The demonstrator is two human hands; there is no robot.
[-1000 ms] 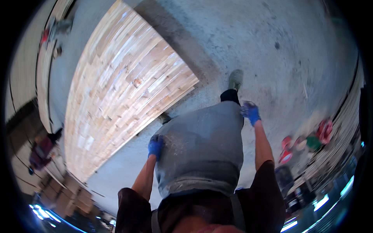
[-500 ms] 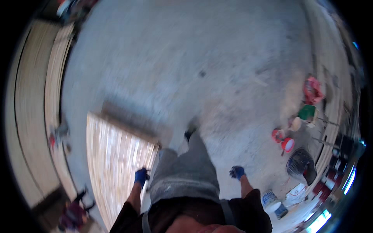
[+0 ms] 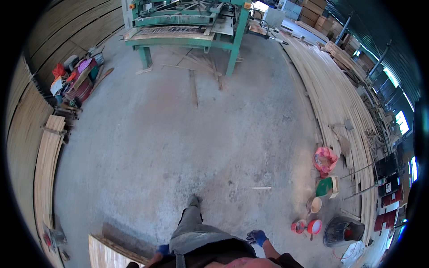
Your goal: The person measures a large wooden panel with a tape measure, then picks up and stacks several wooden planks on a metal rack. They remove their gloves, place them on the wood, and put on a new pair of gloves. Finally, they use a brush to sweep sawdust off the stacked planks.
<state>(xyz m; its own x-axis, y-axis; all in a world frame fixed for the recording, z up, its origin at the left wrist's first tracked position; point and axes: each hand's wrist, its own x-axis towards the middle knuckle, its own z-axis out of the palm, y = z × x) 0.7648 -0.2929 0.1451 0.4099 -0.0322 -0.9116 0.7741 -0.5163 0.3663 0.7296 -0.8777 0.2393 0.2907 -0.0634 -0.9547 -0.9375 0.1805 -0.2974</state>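
My right hand (image 3: 256,237), in a blue and dark work glove, hangs beside my hip over the concrete floor. Its fingers are loosely bent and apart, with nothing in them. Only a blue patch of my left hand (image 3: 163,249) shows at my other hip, and its fingers are hidden. Close to that hand, at the lower edge, lies a stack of pale wooden panels (image 3: 107,255) made of narrow strips. One of my legs is stretched forward on the floor.
A green machine frame (image 3: 174,42) stands ahead, with wood strips (image 3: 193,87) on the floor before it. Long boards (image 3: 321,76) line the right side, near a pink bag (image 3: 325,161), red tubs (image 3: 314,227) and a black bucket (image 3: 335,232). Wooden panels (image 3: 47,156) lie left.
My view has tilted up and forward, bringing the green machine into sight. The panel stack and both my hands now sit lower in the picture, and the left hand is mostly hidden.
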